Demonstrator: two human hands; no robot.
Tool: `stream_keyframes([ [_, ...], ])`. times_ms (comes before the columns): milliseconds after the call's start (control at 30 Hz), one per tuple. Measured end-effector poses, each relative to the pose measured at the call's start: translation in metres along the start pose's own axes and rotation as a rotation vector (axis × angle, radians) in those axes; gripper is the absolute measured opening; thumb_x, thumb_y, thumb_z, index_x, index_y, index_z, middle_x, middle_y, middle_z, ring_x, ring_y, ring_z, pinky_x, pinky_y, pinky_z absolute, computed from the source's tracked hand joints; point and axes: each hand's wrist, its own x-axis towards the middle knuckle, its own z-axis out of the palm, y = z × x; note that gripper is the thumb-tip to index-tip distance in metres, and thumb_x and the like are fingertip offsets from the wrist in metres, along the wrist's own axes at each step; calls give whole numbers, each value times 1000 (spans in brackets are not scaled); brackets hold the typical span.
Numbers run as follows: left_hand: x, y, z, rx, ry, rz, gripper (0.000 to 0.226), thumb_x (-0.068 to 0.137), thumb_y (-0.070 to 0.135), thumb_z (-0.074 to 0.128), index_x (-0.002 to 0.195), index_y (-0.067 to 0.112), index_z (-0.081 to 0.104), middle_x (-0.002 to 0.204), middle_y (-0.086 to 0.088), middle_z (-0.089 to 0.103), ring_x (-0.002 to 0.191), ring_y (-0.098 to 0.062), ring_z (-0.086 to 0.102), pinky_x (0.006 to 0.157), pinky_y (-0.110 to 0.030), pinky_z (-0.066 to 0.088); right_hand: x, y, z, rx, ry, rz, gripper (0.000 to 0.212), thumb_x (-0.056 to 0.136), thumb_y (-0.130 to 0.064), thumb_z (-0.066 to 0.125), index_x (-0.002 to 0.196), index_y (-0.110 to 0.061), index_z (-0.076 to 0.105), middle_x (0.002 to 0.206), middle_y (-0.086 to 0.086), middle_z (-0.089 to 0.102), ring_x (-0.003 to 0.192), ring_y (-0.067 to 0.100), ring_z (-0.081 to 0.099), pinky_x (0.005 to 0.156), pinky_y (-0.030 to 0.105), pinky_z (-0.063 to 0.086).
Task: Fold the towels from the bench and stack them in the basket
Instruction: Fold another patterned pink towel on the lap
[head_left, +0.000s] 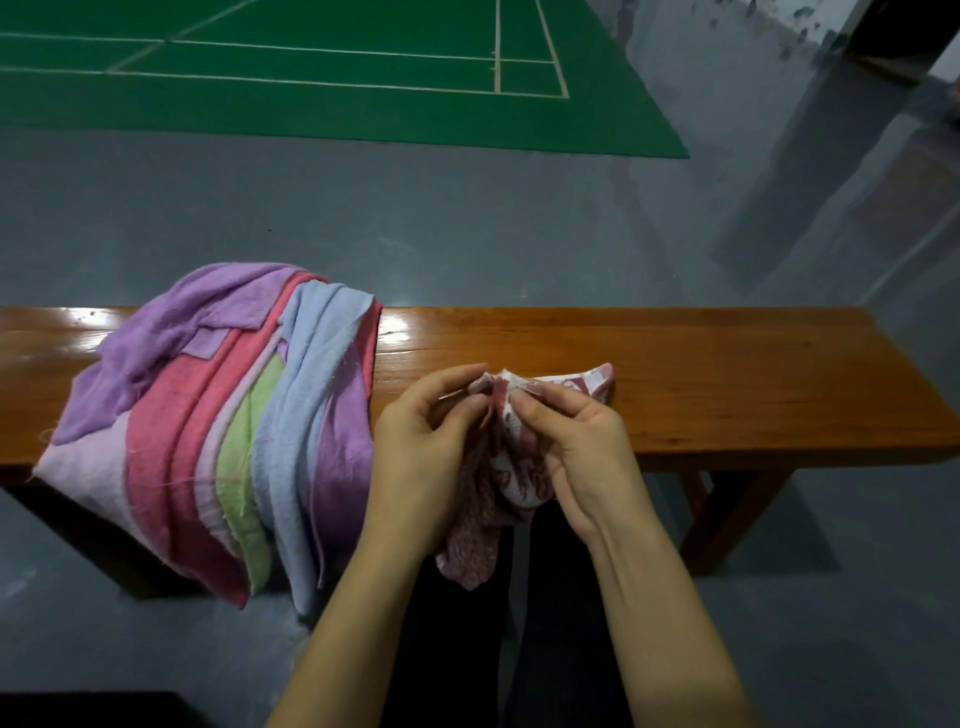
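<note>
Head view shows our two hands just in front of the bench (675, 374), working on one small towel (519, 467). Our left hand (421, 452) pinches the top edge of this red and white towel, and our right hand (576, 447) pinches the same edge just beside it. The rest of the towel hangs down between our hands, below the bench edge, and one corner lies on the bench top behind our right hand.

A pile (218, 415) of more towels sits on the bench, to the left of our hands. They are purple, pink, green and blue. Many of them hang far over the front edge of the bench.

We cannot see the basket anywhere.

What could go wrong? The towel is bunched up, so we think the fold may come out crooked if we do not find the corners first. A loose pinch could let it slip onto the gray floor (467, 223) and get dirty. The pile hangs so far over the edge that a bump from our left arm might pull it down.

The small towel has a red pattern, but we cannot read any words on it. We see no labels or brand names.
</note>
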Motion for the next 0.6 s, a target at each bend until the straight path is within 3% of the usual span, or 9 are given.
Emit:
stream_keyframes([
  [133, 3, -2, -2, 79, -25, 12, 41, 83, -5, 65, 104, 30, 67, 104, 1, 72, 97, -7, 67, 87, -21, 51, -1, -3, -3, 1, 10, 3, 12, 84, 7, 57, 89, 2, 68, 76, 8, 73, 69, 12, 69, 61, 17, 54],
  [233, 4, -4, -3, 91, -120, 6, 46, 87, -8, 58, 108, 32, 66, 112, -1, 69, 103, -8, 65, 92, -26, 49, 0, -4, -8, -5, 43, 1, 14, 85, 2, 59, 95, 4, 68, 85, 12, 73, 78, 17, 70, 77, 25, 58],
  [300, 3, -4, -5, 72, -156, -6, 45, 88, -12, 53, 106, 27, 68, 110, -1, 70, 100, -8, 66, 87, -23, 51, 1, -4, -12, -58, 75, -8, 16, 86, -3, 60, 99, 1, 68, 91, 13, 73, 84, 19, 70, 83, 28, 57],
  [467, 3, -8, -5, 343, -105, 169, 26, 85, 1, 65, 100, 22, 71, 90, 10, 69, 85, -5, 64, 79, -26, 52, -3, -3, -17, -108, 78, 5, 16, 86, -9, 62, 99, -4, 70, 91, 11, 74, 83, 18, 71, 75, 26, 57],
  [600, 1, -11, -4, 615, -78, 383, 6, 82, 11, 71, 86, 14, 67, 82, 9, 64, 76, 0, 55, 71, -11, 41, -5, -4, -16, -143, 74, -23, 11, 87, -6, 62, 93, -6, 71, 84, 8, 74, 76, 15, 71, 64, 21, 55],
])
